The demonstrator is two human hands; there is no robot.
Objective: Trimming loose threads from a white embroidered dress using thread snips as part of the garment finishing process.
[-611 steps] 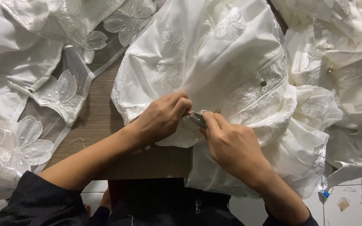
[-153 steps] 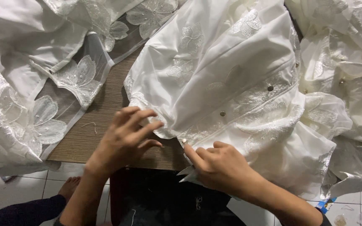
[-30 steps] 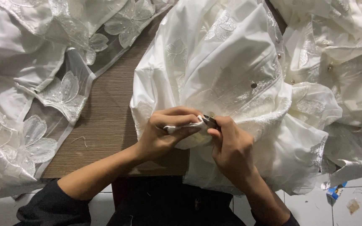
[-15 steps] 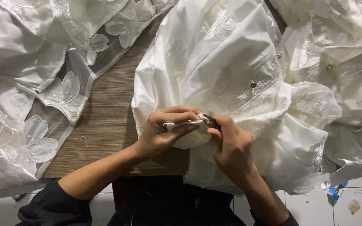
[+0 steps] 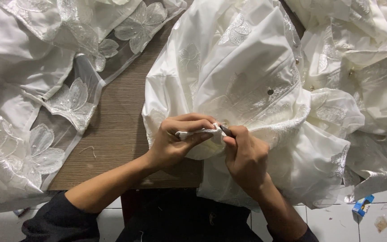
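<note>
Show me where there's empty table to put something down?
The bare strip of wooden table runs between the flower-lace fabric on one side and the white garment on the other, widest just beyond the left hand. Past the right hand, heaped white garments hide the table completely.

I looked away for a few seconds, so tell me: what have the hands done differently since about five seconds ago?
The left hand, which lay flat on the white garment, now pinches a folded edge of it. The right hand has come up from the table's edge to meet it, holding a small dark tool at the fold. The lace fabric and wooden table are unchanged.
</note>
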